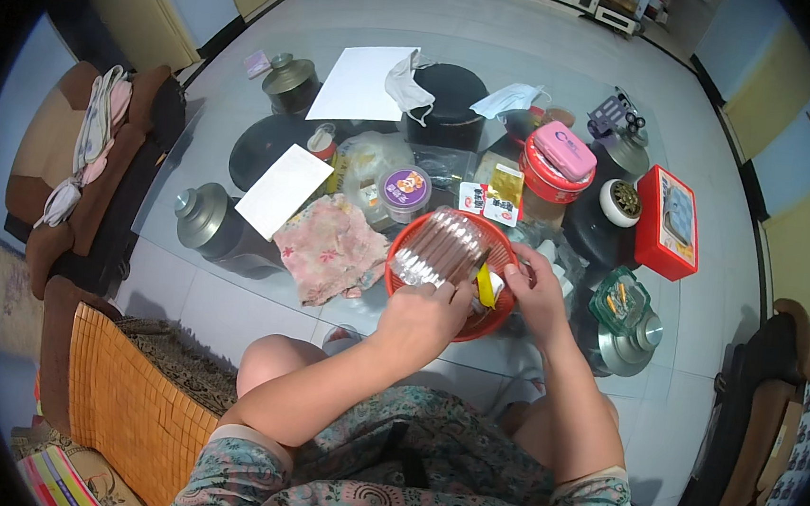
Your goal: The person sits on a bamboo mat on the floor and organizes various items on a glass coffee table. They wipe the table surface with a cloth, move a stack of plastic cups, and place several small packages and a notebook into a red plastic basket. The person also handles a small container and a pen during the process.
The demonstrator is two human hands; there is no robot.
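Note:
A round red plastic basket (389,283) stands at the near edge of the glass table. In it lies a clear-wrapped pack of brown sticks (444,247) with silvery ends, beside a small yellow packet (488,285). My left hand (430,320) reaches over the basket's near rim with its fingers curled down between the pack and the yellow packet. Whatever those fingers pinch is hidden. On the basket's right side my right hand (537,294) is closed at the rim, thumb inward. A pink floral cloth (331,250) lies just left of the basket.
Behind the basket are a purple-lidded tub (405,189) and flat snack packets (495,195). A red tin (551,181) carries a pink case (566,150). At right stand a red box (669,223) and a green glass ashtray (620,302). White paper (283,192) and a mask (509,99) lie farther off.

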